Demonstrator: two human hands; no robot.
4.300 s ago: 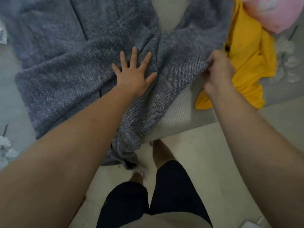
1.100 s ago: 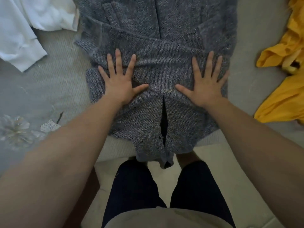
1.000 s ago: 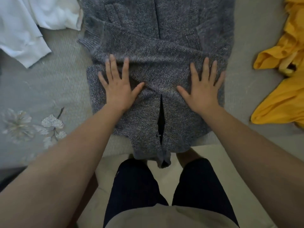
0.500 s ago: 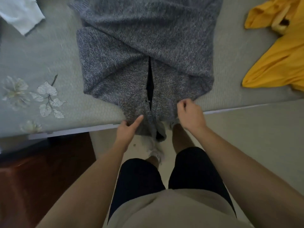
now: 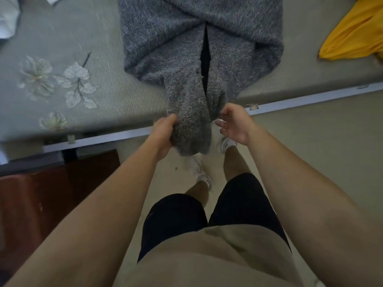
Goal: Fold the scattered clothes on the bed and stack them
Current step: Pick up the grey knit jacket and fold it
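A grey knit cardigan point(image 5: 199, 38) lies on the bed with its sleeves folded across, and its lower end hangs over the bed's front edge. My left hand point(image 5: 165, 133) grips the hanging left part of the hem, fingers curled into the cloth. My right hand point(image 5: 234, 127) is just right of the hem, at the bed's edge, fingers loosely curled and apart, with no cloth plainly between them. A yellow garment point(image 5: 356, 32) lies crumpled at the right of the bed.
The bed point(image 5: 62, 38) has a grey-green cover with a pale flower print at the left. White cloth point(image 5: 8, 21) shows at the top left corner. A dark red wooden piece point(image 5: 51, 193) stands left of my legs on the beige floor.
My hands left the flat cardigan and dropped to its hem at the bed's edge. The left now grips the hanging hem; the right hand's fingers have loosened. The view tilted down.
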